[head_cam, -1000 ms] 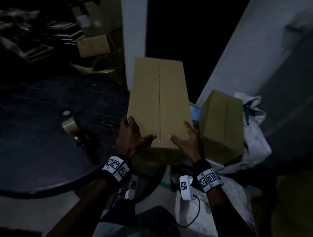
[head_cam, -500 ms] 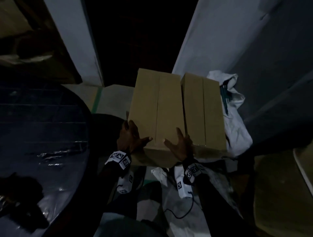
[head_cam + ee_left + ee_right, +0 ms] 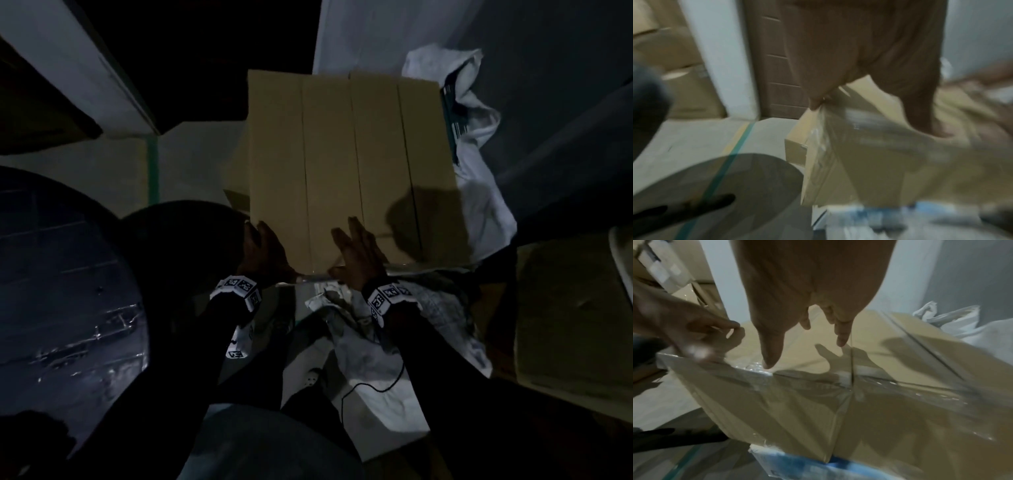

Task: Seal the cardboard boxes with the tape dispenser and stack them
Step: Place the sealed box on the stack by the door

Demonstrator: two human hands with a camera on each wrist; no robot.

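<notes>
My left hand [image 3: 262, 251] grips the taped box [image 3: 301, 171] at its near left corner; my right hand [image 3: 358, 255] lies flat on top. It sits touching the second box [image 3: 400, 164], apparently placed; further boxes unconfirmed.

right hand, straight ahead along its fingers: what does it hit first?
The right hand points along the top of the left box, fingers just above it. Probably it only skims that top; past the far edge only the dark doorway shows. Depth unclear.
</notes>
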